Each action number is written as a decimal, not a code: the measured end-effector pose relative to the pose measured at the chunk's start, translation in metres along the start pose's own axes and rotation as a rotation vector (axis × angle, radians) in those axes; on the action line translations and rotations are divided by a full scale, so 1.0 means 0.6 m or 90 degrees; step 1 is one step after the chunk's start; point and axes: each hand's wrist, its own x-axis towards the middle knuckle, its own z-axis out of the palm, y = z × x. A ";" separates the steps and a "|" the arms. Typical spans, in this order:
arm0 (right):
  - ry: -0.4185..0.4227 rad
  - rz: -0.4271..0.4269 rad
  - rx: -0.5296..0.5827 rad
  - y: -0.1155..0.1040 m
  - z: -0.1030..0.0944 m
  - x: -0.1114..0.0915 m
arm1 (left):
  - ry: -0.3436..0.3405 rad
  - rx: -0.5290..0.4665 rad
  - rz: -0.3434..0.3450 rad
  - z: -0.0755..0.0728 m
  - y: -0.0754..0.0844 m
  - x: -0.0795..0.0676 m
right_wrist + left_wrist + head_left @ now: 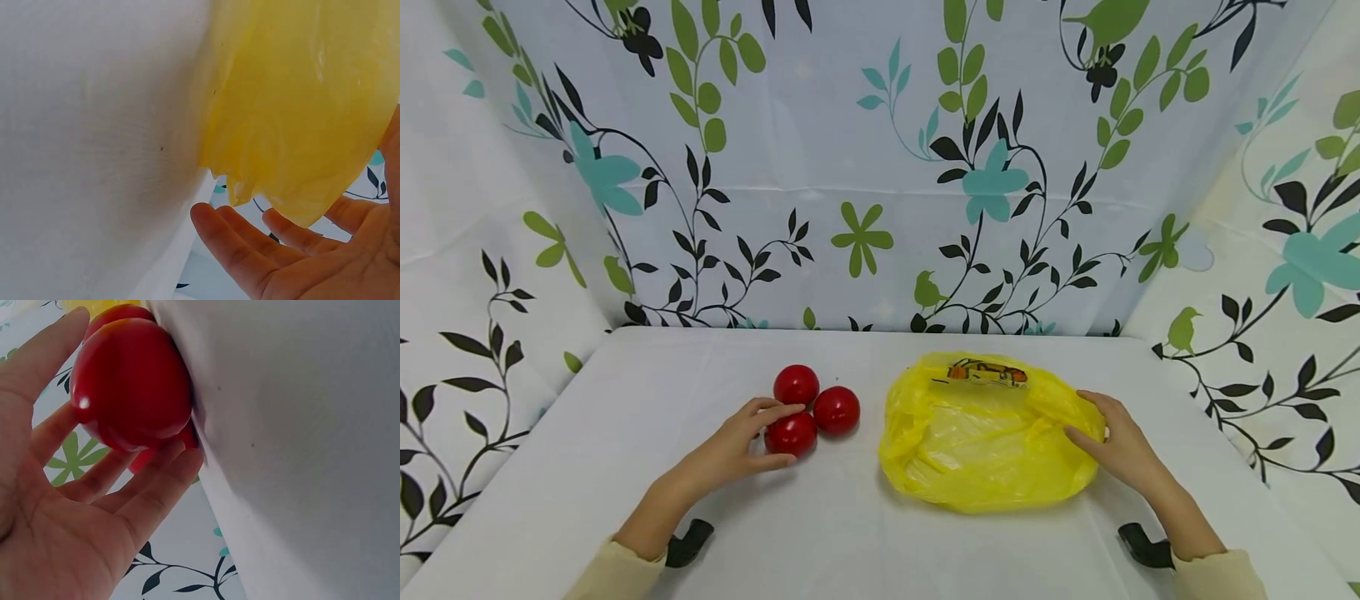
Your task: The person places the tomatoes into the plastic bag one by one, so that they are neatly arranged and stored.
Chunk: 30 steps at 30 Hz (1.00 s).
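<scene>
Three glossy red balls sit in a cluster on the white-covered table, left of centre in the head view. My left hand [743,442] is at the nearest ball [790,437], its fingers over the far side and its thumb by the near side. In the left wrist view the fingers are spread and only slightly bent beside this ball [131,384]. The other balls [796,385] [837,411] lie just behind and to its right. My right hand [1116,442] is at the right edge of a crumpled yellow plastic bag [985,458]. Its fingers are loosely extended, fingertips close by the bag [294,106].
The table [850,542] has a white cloth. Behind it and at both sides hang curtains [820,150] with printed leaves and flowers. A dark curved piece [691,543] juts out at the left wrist, and a similar piece [1144,546] at the right wrist.
</scene>
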 end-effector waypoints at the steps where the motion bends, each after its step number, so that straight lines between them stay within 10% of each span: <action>1: 0.000 0.000 0.000 0.002 0.000 0.000 | 0.000 0.003 0.001 0.002 0.000 0.001; 30: 0.021 0.007 0.005 0.013 0.001 0.002 | 0.010 0.005 -0.011 0.015 0.003 0.000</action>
